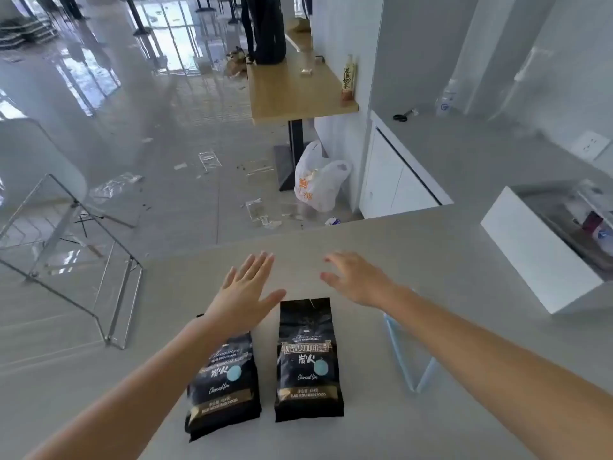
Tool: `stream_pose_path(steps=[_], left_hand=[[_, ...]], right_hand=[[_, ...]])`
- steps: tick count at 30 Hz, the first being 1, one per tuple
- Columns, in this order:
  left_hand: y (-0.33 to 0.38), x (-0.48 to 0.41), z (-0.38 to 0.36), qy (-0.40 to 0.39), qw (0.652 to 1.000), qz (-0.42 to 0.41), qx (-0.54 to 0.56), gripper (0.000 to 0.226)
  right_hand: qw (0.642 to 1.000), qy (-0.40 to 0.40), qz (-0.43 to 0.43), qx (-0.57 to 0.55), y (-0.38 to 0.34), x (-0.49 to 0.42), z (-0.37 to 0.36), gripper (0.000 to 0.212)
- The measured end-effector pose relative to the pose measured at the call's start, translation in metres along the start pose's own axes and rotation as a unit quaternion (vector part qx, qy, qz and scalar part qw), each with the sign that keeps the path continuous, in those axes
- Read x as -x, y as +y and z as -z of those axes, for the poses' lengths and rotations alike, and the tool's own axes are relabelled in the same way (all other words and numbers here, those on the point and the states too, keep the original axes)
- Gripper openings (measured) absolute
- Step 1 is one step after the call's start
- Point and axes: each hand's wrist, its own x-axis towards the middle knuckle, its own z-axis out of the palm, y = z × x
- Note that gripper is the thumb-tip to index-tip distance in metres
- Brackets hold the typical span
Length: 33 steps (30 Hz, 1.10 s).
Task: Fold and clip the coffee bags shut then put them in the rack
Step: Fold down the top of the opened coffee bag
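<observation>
Two coffee bags laid flat on counter [431, 260], long axes running away from wearer. Right bag [308, 360] taken as landmark: left bag [225, 386] beside it; left hand [245, 290] held spread, empty, just beyond its top-left corner; right hand [356, 280] spread, empty, beyond top-right; left hand judged nearer. Blue wire rack [411, 360] seen right of it.
</observation>
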Motion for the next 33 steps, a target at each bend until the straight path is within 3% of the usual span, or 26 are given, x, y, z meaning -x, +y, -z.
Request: stream_pose_path(steps=[1, 4, 6, 8, 11, 14, 15, 18, 21, 23, 27, 30, 31, 33], left_hand=[[-0.002, 0.002, -0.009, -0.049, 0.998, 0.027, 0.028, 0.073], [-0.008, 0.004, -0.039, -0.174, 0.964, 0.130, 0.155, 0.071], [-0.003, 0.006, -0.061, -0.184, 0.932, 0.202, 0.238, 0.070], [-0.001, 0.009, -0.082, -0.187, 0.919, 0.248, 0.243, 0.070], [0.003, 0.017, -0.103, -0.224, 0.928, 0.215, 0.205, 0.059], [0.007, 0.016, -0.106, -0.202, 0.905, 0.222, 0.303, 0.062], [0.007, 0.015, -0.105, -0.184, 0.889, 0.242, 0.342, 0.065], [0.006, 0.017, -0.103, -0.158, 0.819, 0.282, 0.475, 0.054], [0.004, 0.026, -0.097, -0.123, 0.798, 0.263, 0.528, 0.034], [0.005, 0.031, -0.091, -0.077, 0.808, 0.224, 0.539, 0.019], [0.026, 0.029, -0.083, 0.055, 0.886, 0.184, 0.421, 0.013], [0.037, 0.026, -0.075, 0.149, 0.866, 0.182, 0.441, 0.003], [0.035, 0.023, -0.072, 0.158, 0.867, 0.169, 0.442, 0.005], [0.030, 0.021, -0.069, 0.126, 0.902, 0.138, 0.389, 0.009]], right_hand=[[0.998, -0.051, -0.023, -0.026, 0.005, 0.000, -0.007, 0.033], [0.978, -0.159, -0.114, -0.076, 0.021, -0.003, -0.038, 0.042], [0.953, -0.185, -0.170, -0.166, 0.028, -0.008, -0.059, 0.040], [0.923, -0.180, -0.219, -0.260, 0.033, -0.011, -0.079, 0.038], [0.878, -0.146, -0.281, -0.359, 0.037, -0.007, -0.106, 0.022], [0.823, -0.111, -0.317, -0.458, 0.039, -0.001, -0.119, 0.040], [0.817, -0.104, -0.307, -0.477, 0.036, 0.001, -0.117, 0.037], [0.856, -0.115, -0.220, -0.454, 0.024, 0.009, -0.102, 0.010], [0.927, -0.071, -0.110, -0.351, 0.014, 0.024, -0.085, 0.012], [0.945, -0.023, -0.056, -0.321, 0.011, 0.039, -0.082, 0.012], [0.959, 0.067, -0.025, -0.276, 0.008, 0.045, -0.068, 0.015], [0.973, 0.129, 0.032, -0.191, 0.005, 0.038, -0.053, 0.005], [0.970, 0.128, 0.042, -0.205, 0.005, 0.037, -0.052, 0.008], [0.972, 0.078, 0.022, -0.221, 0.007, 0.038, -0.050, 0.024]])
